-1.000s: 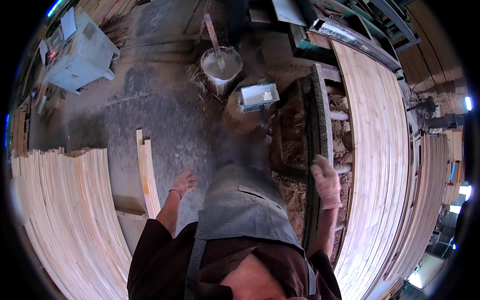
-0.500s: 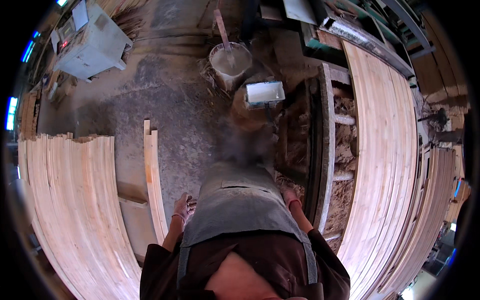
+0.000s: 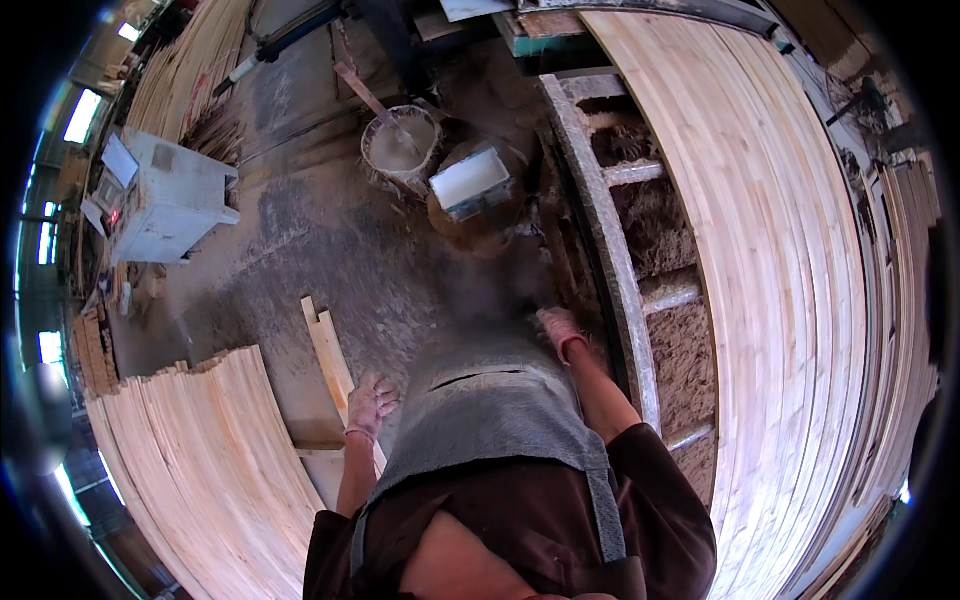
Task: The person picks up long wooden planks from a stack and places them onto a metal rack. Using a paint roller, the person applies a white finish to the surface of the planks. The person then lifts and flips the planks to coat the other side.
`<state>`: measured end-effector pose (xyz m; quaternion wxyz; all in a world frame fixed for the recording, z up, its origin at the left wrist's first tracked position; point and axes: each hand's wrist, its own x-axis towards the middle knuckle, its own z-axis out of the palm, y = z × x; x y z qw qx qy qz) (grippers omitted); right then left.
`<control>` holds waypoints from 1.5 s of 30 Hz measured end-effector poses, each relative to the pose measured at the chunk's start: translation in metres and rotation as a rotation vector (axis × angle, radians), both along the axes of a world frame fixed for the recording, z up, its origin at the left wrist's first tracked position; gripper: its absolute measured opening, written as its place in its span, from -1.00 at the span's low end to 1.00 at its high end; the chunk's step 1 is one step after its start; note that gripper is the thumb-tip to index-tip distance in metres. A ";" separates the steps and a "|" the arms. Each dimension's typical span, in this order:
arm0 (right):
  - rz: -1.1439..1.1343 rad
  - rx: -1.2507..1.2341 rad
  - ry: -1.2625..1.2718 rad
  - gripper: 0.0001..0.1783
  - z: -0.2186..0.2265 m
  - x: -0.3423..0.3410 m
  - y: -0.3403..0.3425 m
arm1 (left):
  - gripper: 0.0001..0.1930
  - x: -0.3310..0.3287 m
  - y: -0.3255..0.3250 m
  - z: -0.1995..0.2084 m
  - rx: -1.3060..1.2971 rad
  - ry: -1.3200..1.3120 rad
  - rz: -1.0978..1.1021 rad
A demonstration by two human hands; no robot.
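Note:
My left hand [image 3: 371, 404] wears a pale glove and hangs with its fingers apart beside my grey apron [image 3: 487, 420], just over a narrow wooden strip [image 3: 332, 362] lying on the floor. It holds nothing. My right hand [image 3: 560, 328], also gloved, hangs loosely by my right hip with nothing in it, close to the grey metal rail [image 3: 606, 270] of a frame. A large stack of long pale boards [image 3: 770, 280] lies on the right of that rail.
A stack of pale planks [image 3: 200, 470] lies low left. A white bucket [image 3: 401, 146] with a stick stands ahead, a white container [image 3: 470, 182] beside it. A grey machine box [image 3: 165, 198] stands at far left. Sawdust covers the concrete floor [image 3: 330, 240].
My right hand has come off the rail edge and dropped to my side. The view has shifted, bringing the plank stack and bucket to new positions. My left hand stays low by the strip.

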<state>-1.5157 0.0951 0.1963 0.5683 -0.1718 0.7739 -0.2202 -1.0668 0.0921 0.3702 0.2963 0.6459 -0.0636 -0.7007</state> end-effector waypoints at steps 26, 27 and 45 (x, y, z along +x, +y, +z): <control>0.611 0.028 -0.079 -0.55 0.014 0.039 -0.018 | -0.41 -0.018 0.179 -0.024 -0.197 -0.748 -0.444; 0.630 0.032 -0.066 -0.52 0.019 0.042 -0.017 | -0.41 -0.012 0.169 -0.023 -0.227 -0.731 -0.426; 0.141 0.054 -0.270 -0.54 0.021 0.025 0.000 | -0.49 0.036 0.153 -0.080 0.251 -0.304 0.010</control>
